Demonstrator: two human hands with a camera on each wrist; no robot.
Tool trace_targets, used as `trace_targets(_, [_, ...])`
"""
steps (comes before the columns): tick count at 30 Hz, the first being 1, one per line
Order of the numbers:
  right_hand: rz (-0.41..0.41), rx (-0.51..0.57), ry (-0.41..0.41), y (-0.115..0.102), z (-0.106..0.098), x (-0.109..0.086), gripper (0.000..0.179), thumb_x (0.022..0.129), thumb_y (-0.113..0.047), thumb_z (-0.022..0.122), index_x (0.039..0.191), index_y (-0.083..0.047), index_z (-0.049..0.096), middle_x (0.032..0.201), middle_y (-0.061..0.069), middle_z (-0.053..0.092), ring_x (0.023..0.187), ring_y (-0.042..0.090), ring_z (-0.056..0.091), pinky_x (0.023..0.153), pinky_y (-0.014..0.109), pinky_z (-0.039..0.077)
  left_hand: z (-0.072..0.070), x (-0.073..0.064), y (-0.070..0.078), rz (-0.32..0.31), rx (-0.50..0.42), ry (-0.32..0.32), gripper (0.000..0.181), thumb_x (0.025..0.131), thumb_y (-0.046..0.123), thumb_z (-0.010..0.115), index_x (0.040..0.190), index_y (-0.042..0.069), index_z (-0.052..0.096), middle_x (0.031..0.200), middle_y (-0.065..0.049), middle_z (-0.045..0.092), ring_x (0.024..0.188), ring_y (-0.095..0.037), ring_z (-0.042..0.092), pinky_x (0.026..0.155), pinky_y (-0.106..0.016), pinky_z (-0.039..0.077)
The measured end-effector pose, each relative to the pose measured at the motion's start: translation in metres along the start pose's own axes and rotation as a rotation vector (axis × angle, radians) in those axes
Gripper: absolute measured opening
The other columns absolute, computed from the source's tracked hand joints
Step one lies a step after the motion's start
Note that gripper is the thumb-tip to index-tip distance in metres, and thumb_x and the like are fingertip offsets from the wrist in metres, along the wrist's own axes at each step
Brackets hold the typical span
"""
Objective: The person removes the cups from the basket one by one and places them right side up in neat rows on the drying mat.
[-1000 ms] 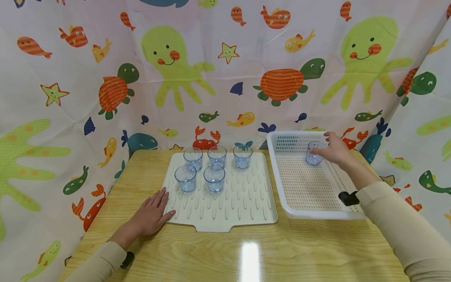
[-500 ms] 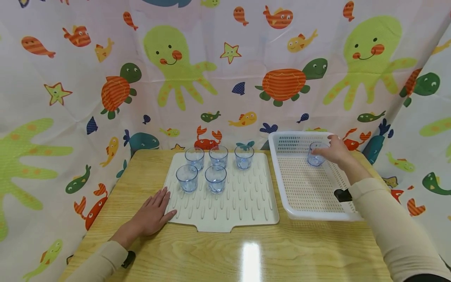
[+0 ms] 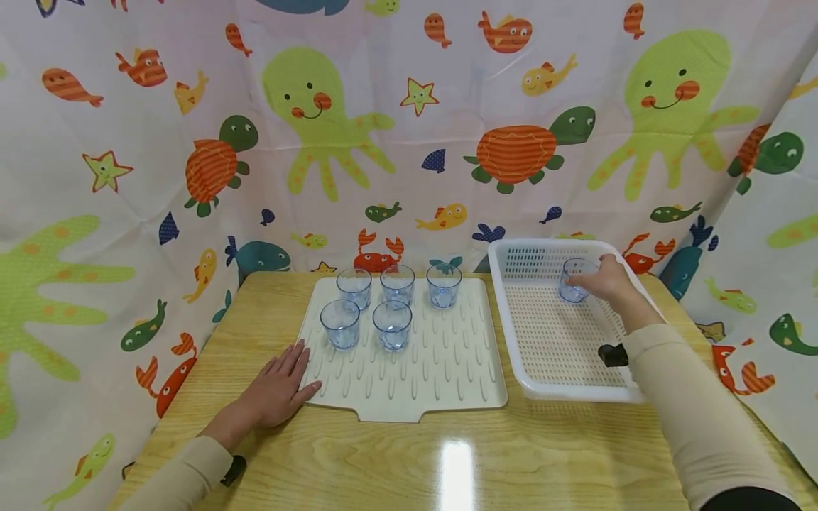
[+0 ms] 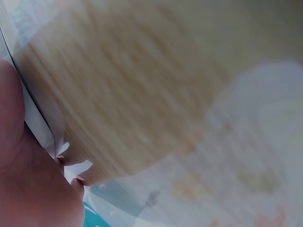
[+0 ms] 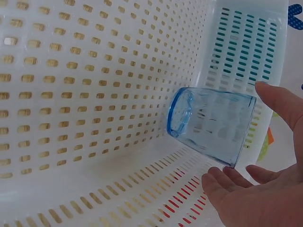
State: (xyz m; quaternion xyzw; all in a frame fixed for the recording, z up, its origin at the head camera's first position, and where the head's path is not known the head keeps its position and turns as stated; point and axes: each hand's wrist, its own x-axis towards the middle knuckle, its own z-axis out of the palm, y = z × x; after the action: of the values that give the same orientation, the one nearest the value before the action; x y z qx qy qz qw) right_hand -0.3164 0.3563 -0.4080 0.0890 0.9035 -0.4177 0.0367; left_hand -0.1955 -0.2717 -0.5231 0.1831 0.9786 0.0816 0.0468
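A clear bluish drinking glass (image 3: 573,287) stands upright in the back right part of the white plastic basket (image 3: 511,341). My right hand (image 3: 610,280) reaches over the basket's right side, its thumb and fingers spread about the glass's upper part. In the right wrist view, the thumb tip is right at the rim of the glass (image 5: 213,123), and the relaxed fingers (image 5: 220,182) lie along its other side. My left hand (image 3: 275,390) rests flat on the table at the left edge of the cream ribbed drying mat (image 3: 447,376), fingertips and thumb at that edge.
Several matching glasses (image 3: 393,326) stand upright on the mat in two rows toward its back left. The basket sits just right of the mat on the wooden table (image 3: 307,468). A sea-animal curtain (image 3: 383,85) hangs behind and at both sides.
My right hand has lowered slightly around the glass, and its forearm has swung left. The glass stays in the basket. My left hand has not moved on the table.
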Motion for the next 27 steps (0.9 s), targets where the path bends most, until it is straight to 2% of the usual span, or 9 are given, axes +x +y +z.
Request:
trace_targets(6, [0.009, 0.053, -0.014, 0.002, 0.004, 0.004, 0.085, 0.096, -0.019, 0.070, 0.156, 0.009, 0.017, 0.152, 0.038, 0.032, 0.136, 0.055, 0.036, 0.107, 0.076, 0.031, 0.000, -0.001, 0.001, 0.000, -0.008, 0.000, 0.085, 0.105, 0.060, 0.041, 0.159, -0.005, 0.026, 0.168, -0.024, 0.017, 0.154, -0.045, 0.017, 0.119, -0.066, 0.018])
trace_targets(13, [-0.013, 0.092, -0.019, 0.004, 0.007, 0.005, 0.072, 0.097, -0.014, 0.067, 0.154, 0.008, 0.028, 0.151, 0.037, 0.038, 0.136, 0.054, 0.041, 0.111, 0.071, 0.032, 0.002, -0.002, 0.001, -0.002, -0.012, 0.007, 0.083, 0.106, 0.057, 0.044, 0.159, -0.005, 0.027, 0.168, -0.024, 0.018, 0.154, -0.045, 0.018, 0.119, -0.066, 0.019])
trace_targets(21, [0.020, 0.124, 0.000, 0.007, 0.011, 0.009, 0.074, 0.098, -0.014, 0.066, 0.153, 0.013, 0.025, 0.151, 0.038, 0.036, 0.139, 0.053, 0.038, 0.113, 0.066, 0.032, 0.001, -0.002, 0.000, 0.003, -0.008, 0.020, 0.085, 0.106, 0.059, 0.041, 0.159, -0.005, 0.026, 0.168, -0.024, 0.017, 0.154, -0.044, 0.018, 0.119, -0.066, 0.019])
trace_targets(27, [0.032, 0.164, 0.044, 0.009, 0.015, 0.014, 0.076, 0.097, -0.010, 0.066, 0.156, 0.009, 0.021, 0.157, 0.036, 0.030, 0.142, 0.054, 0.034, 0.115, 0.066, 0.030, 0.000, -0.003, 0.001, 0.008, -0.019, 0.029, 0.084, 0.106, 0.057, 0.043, 0.159, -0.006, 0.027, 0.167, -0.025, 0.018, 0.154, -0.045, 0.018, 0.119, -0.066, 0.019])
